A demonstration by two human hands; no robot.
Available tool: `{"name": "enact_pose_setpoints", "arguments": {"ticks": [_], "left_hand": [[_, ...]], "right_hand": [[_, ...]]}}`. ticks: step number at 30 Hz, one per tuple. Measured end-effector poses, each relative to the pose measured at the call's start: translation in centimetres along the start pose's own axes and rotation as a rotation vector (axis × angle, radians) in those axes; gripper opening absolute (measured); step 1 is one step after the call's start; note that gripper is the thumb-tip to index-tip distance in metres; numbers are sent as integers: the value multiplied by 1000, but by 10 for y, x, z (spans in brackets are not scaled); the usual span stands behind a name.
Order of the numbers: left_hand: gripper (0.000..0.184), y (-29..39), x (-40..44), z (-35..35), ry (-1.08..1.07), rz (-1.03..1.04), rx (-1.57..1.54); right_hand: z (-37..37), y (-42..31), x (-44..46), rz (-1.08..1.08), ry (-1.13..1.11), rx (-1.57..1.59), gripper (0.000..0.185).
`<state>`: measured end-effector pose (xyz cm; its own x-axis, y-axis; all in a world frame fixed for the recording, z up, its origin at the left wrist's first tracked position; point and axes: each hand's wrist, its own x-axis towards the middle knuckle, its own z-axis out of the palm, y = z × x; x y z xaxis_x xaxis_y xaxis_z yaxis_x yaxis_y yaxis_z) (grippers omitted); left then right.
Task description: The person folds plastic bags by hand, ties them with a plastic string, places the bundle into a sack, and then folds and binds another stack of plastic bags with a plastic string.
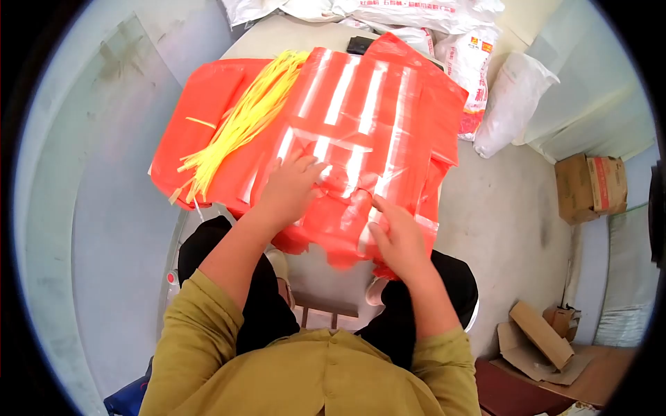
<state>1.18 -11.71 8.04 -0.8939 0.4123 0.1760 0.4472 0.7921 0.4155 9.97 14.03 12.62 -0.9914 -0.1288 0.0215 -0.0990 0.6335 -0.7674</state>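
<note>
A stack of red plastic bags [333, 139] with white stripes lies over the surface before me, its crumpled near edge hanging towards my lap. My left hand [288, 187] rests on the bags left of the middle, fingers stretched over the plastic. Near the right front edge, my right hand [399, 239] has the fold of a red plastic bag between thumb and fingers; part of that grip is hidden. Left of the striped bags, a bundle of yellow strips [250, 118] lies across a plain red plastic stack [201, 104].
White printed sacks [465, 76] and a pale sack [513, 104] stand behind the work surface. A small black object [359, 45] sits at the far edge. To the right are a cardboard box [590, 187] and flattened cardboard [541, 343]. A wall [111, 208] runs along my left.
</note>
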Motion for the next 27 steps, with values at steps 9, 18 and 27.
{"name": "enact_pose_setpoints", "arguments": {"ticks": [9, 18, 27], "left_hand": [[41, -5, -2, -23, -78, -21, -432], [27, -23, -15, -5, 73, 203, -190], [19, -37, -12, -23, 58, -41, -233]], "right_hand": [[76, -7, 65, -148, 82, -205, 65], [93, 18, 73, -221, 135, -170, 31], [88, 5, 109, -196, 210, -353, 32]]}}
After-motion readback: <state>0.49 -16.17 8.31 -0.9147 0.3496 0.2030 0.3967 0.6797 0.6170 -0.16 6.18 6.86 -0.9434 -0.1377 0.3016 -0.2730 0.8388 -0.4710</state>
